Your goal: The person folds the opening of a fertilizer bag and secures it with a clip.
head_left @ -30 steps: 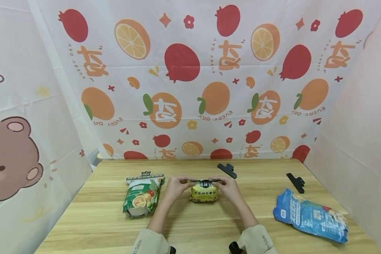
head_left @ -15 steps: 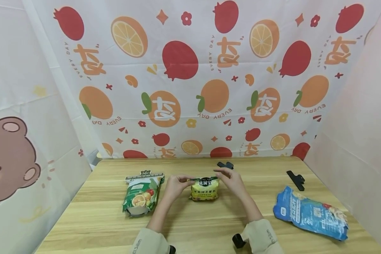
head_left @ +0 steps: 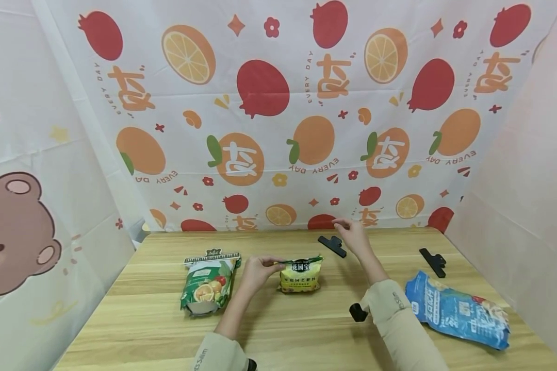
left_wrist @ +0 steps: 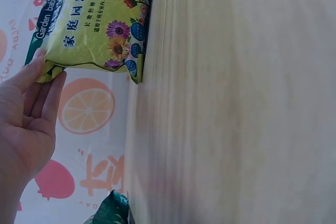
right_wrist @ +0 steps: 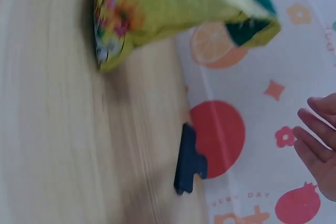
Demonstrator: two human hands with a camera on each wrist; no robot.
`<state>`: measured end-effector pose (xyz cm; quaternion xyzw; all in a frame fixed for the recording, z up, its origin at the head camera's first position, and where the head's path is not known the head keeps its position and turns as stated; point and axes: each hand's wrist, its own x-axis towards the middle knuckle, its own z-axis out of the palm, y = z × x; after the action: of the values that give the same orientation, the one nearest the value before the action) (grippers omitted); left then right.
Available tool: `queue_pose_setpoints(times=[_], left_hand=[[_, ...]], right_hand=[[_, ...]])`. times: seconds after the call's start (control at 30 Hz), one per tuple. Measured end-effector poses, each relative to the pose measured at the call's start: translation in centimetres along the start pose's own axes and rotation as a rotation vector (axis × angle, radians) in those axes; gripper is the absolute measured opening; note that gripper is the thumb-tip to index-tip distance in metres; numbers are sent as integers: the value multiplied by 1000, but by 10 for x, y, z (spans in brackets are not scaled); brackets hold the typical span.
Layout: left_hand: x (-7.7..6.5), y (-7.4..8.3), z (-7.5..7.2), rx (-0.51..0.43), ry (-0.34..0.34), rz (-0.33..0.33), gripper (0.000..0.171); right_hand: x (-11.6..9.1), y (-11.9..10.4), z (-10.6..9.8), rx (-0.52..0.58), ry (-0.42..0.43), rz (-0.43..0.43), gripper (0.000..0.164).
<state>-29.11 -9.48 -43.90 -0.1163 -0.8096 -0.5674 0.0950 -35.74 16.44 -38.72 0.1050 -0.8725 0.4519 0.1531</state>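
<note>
Yellow bag (head_left: 299, 279), middle of the tabletop (head_left: 306, 332), upright; print reads "Garden baby" on its green top band, "花园宝" beside that, "家庭园艺肥料" in big characters below, smaller lines under, flowers along the bottom. Left hand (head_left: 256, 273) clamped on the bag's top left corner, thumb and fingers pinching the edge. Right hand (head_left: 354, 238) has its fingers loosely apart, raised by the far edge, near the black clip (head_left: 332, 247) but clear of it. Left forearm reaches forward, leaning slightly right; right forearm stretches farther out, slanting left from the lower right. Pale sleeve (head_left: 390, 306) has lettering, too small to make out. Backdrop (head_left: 297, 95) repeats "EVERY DAY" around fruit. Green bag (head_left: 209, 288) sits left, toothed clip (head_left: 212, 257) across its top; blue bag (head_left: 461, 314) lies right, white characters mostly unreadable from here; second black clip (head_left: 431, 262) behind it.
</note>
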Motion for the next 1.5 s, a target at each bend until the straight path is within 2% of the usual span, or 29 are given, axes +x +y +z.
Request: queue_pose_setpoints(times=[0.27, 0.53, 0.7, 0.83, 0.93, 1.17, 1.4, 1.5], left_hand=[[-1, -1, 1, 7, 0, 1, 13], [-1, -2, -1, -7, -10, 9, 12], [-2, -2, -1, -11, -17, 19, 12], [-2, -2, -1, -3, -8, 13, 12], [-2, -2, -1, 1, -9, 6, 12], [-2, -2, -2, -7, -7, 2, 12], [-1, -2, -1, -26, -8, -14, 13], [-2, -3, -1, -28, -9, -16, 13]], right_hand=[[18, 25, 11, -179, -80, 6, 20], [13, 51, 27, -209, -184, 156, 44], [6, 61, 32, -229, -264, 151, 53], [4, 68, 36, -288, -306, 153, 59], [4, 71, 39, -339, -301, 162, 60], [4, 73, 42, -371, -259, 208, 60], [3, 76, 42, -452, -188, 244, 44], [3, 76, 40, -433, -194, 273, 40]])
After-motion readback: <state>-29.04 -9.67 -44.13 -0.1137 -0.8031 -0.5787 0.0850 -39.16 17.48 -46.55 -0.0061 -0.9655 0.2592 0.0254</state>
